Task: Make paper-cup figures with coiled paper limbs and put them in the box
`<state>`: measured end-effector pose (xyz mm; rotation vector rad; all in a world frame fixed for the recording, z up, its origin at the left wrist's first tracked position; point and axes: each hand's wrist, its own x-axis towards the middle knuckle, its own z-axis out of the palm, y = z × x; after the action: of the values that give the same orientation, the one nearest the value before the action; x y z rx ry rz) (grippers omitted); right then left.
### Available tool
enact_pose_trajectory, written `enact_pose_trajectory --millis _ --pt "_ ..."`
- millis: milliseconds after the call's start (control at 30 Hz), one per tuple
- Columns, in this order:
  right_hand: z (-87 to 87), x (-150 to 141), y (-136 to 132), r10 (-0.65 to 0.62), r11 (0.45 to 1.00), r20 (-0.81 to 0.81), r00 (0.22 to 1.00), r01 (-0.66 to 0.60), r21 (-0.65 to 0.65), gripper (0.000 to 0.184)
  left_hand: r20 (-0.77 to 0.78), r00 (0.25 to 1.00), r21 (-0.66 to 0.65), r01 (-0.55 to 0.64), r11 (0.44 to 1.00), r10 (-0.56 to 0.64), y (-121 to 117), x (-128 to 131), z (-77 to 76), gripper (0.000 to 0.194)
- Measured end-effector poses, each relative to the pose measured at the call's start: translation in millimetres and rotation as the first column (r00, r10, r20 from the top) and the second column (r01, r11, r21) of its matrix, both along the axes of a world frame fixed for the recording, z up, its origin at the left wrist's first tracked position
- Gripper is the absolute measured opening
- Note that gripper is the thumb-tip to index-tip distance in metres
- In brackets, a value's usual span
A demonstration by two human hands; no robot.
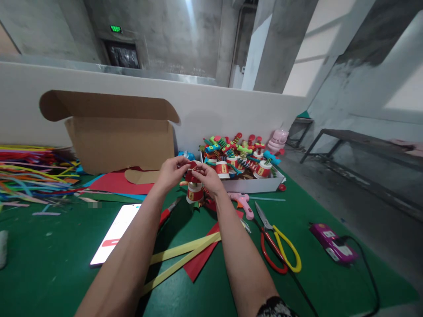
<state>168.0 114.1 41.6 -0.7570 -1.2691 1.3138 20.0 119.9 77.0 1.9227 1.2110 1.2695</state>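
Both hands meet over a small paper-cup figure [194, 193], white and red with springy folded-paper limbs, low above the green table. The fingers of my left hand [172, 172] pinch a red paper piece [193, 165] at the figure's top from the left. From the other side, my right hand [208, 177] closes its fingertips on the same red piece. Its exact shape is partly hidden by the fingers. Below my forearms lie yellow paper strips [185, 252] and a red paper sheet [200, 259]. A pink glue gun [243, 203] rests just right of my right wrist.
Scissors [272, 237] with red and yellow handles lie at right, near a purple power strip [333, 244] with a cord. A white box [254, 187] holds several similar figures. Left are a phone [115, 235], an open cardboard box [122, 141] and coloured strips [33, 174].
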Motion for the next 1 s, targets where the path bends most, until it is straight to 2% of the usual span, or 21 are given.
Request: enact_pose_trajectory --millis 200,567,767,1000 --pt "0.7 6.4 -1.1 0.034 0.999 0.019 0.999 -0.034 -0.012 0.028 0.009 1.0 0.008 -0.001 1.0 0.001 1.1 1.1 -1.4 0.025" --pt "-2.6 12.0 1.3 0.094 0.995 -0.026 0.995 -0.095 -0.032 0.034 -0.006 1.0 0.033 -0.02 0.999 0.02 0.8 2.9 -1.0 0.022" --pt "1.2 11.8 -2.7 0.127 0.992 -0.026 0.992 -0.127 -0.008 0.039 -0.128 0.991 0.135 -0.021 0.991 0.038 0.3 1.2 1.5 0.018" --pt "1.5 11.3 -0.5 0.089 0.995 -0.044 0.995 -0.091 -0.03 0.041 -0.223 0.973 0.202 -0.013 0.979 0.059 -1.4 0.1 4.0 0.016"
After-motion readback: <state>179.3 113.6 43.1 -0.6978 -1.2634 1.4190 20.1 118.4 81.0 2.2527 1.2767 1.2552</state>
